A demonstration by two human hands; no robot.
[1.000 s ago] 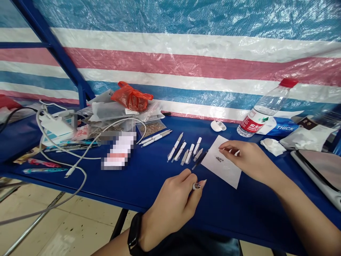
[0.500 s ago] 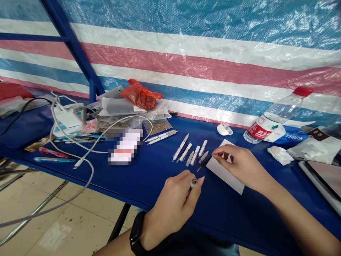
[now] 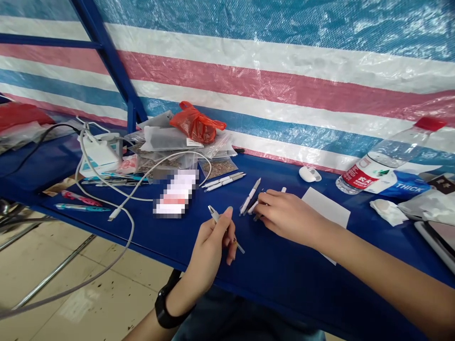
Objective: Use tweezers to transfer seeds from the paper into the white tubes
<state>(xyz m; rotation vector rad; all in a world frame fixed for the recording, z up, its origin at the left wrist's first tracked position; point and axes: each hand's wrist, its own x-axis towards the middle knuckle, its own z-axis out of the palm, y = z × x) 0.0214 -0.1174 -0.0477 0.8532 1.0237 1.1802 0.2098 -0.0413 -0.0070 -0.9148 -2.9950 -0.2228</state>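
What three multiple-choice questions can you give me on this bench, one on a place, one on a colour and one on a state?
1. Where is the right hand? A) By the red plastic bag B) At the white pens C) On the floor
2. What colour is the cap of the water bottle? A) Blue B) White C) Red
3. What does the left hand hold? A) A slim white pen B) Nothing C) A cable

1: B, its fingers reach the pens. 2: C, the cap shows red. 3: A, its fingers wrap the pen.
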